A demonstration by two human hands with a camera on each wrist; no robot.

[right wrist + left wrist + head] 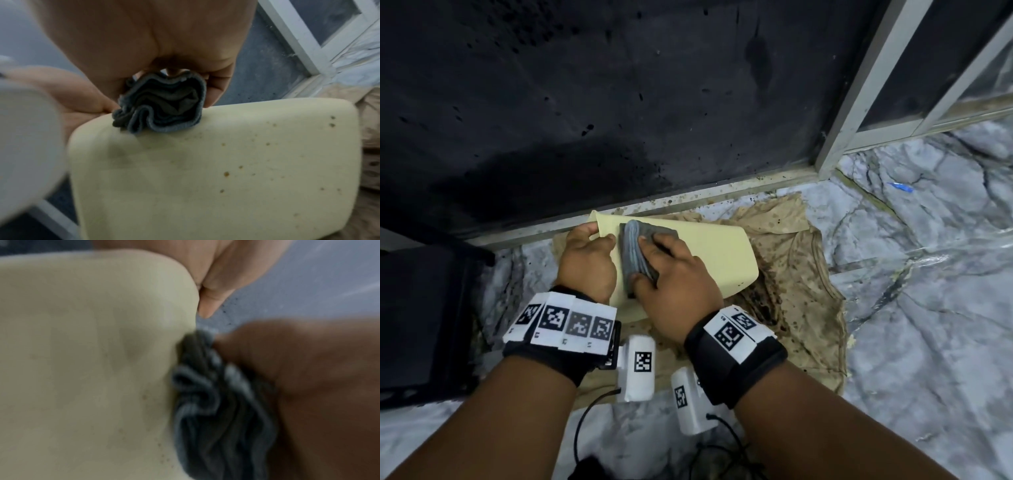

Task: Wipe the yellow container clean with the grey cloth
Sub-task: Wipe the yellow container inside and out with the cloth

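Stained beige rag (784, 260) underlies yellow container (709, 253).

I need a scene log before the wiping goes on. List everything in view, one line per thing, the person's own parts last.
yellow container: one, pale yellow with brown specks, lying on the stained cloth.
grey cloth: one, grey, bunched, pressed on the container.
stained cloth: one, beige with dark spots, spread on the floor.
floor: one, grey marbled.
dark panel: one, black, spattered, behind the container.
metal frame: one, light grey, upper right.
black object: one, far left; what it is I cannot tell.
blue scrap: one, on the floor, right.
wrist units: two, white with black markers.
left hand: grips the container's edge.
right hand: holds the grey cloth.
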